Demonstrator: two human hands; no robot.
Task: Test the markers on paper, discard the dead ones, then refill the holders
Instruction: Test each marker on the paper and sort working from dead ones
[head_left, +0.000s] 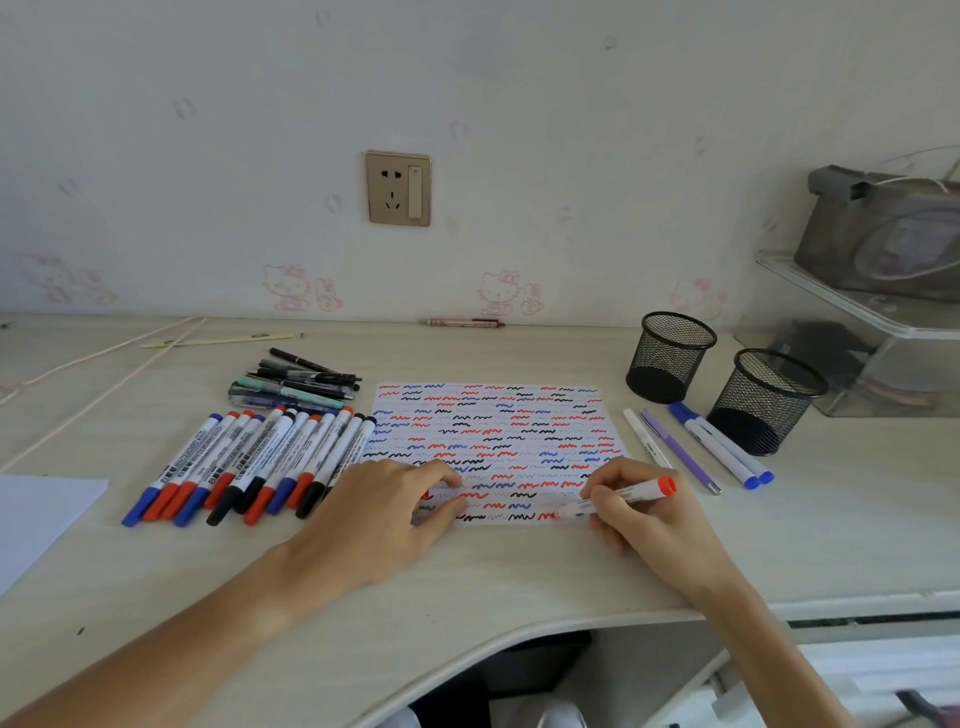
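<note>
- Right hand (636, 512), lower right of centre: fingers curled round a red whiteboard marker (615, 499), its tip down on the paper's bottom edge at a fresh red squiggle, its red end pointing right.
- Left hand (387, 512), just left of it: fingers bent, fingertips pressing on the lower left part of the sheet; a speck of red shows under them, and I cannot tell whether they hold something.
- The test paper (493, 441) lies flat at mid-frame on the table (467, 582), covered in rows of red, blue and black squiggles.
- Left of the sheet, a row of whiteboard markers (249, 462) with red, blue and black caps lies side by side; behind them, a small heap of pens (296, 384).
- Right of the sheet, four more lie apart: a white pen (644, 436), a purple pen (678, 449) and two blue markers (719, 447).
- Two black mesh holders (670, 356) (763, 400) stand upright at right, with nothing showing above their rims.
</note>
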